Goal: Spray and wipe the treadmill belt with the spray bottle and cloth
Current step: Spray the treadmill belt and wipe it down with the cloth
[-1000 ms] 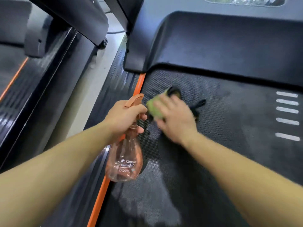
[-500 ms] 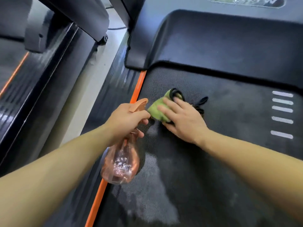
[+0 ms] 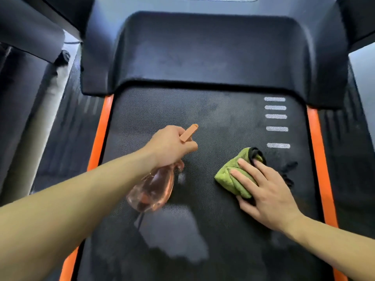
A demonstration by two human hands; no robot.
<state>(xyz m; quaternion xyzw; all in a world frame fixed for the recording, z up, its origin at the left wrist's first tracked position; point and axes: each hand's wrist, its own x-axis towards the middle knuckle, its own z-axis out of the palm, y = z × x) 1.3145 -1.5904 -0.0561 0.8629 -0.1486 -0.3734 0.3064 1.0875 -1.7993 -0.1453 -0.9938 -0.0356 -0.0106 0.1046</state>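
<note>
Since my flat right hand [image 3: 267,191] has swept the cloth [image 3: 229,176] rightward, my left hand [image 3: 170,147], gripping the spray bottle [image 3: 152,190], can respray.

The light is soft and a bit dim, and it seems to come from above. The treadmill belt [image 3: 223,122] has a pale patch low down that may be shine; I cannot tell. A small dark shadow lies just beside the spray bottle [image 3: 151,189]. The picture bends at the edges, so the orange side strips [image 3: 101,134] lean outward. The corners look fuzzy.
</note>
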